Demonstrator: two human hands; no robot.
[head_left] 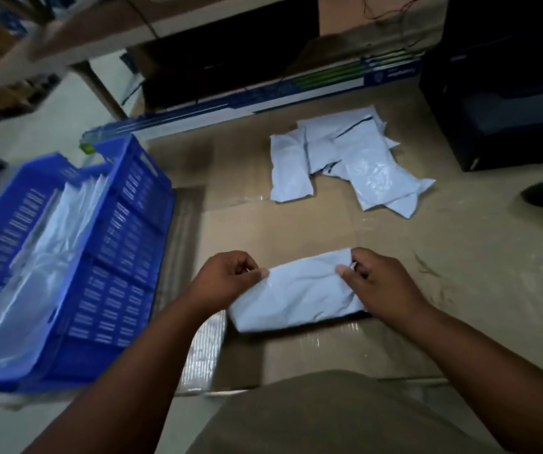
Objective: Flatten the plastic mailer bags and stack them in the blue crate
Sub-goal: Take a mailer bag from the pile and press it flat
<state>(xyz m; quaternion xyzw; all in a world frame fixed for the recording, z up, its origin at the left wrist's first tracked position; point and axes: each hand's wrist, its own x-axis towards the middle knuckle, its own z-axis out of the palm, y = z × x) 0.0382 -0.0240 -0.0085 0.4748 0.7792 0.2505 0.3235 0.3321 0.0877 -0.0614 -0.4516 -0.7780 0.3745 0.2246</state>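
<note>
At lower centre on the cardboard-covered desk (427,290), the left hand (227,276) and right hand (374,283) each pinch an end of a light, limp, slippery mailer bag (296,299) (best held at its ends).

The mailer bag (296,298) pinched between the fingers is pale grey-blue. The pile of mailer bags (348,162) beyond the fingertips shares that colour. The slotted crate (126,244) left of them is bright blue; the cardboard (427,244) underneath is brown.
</note>
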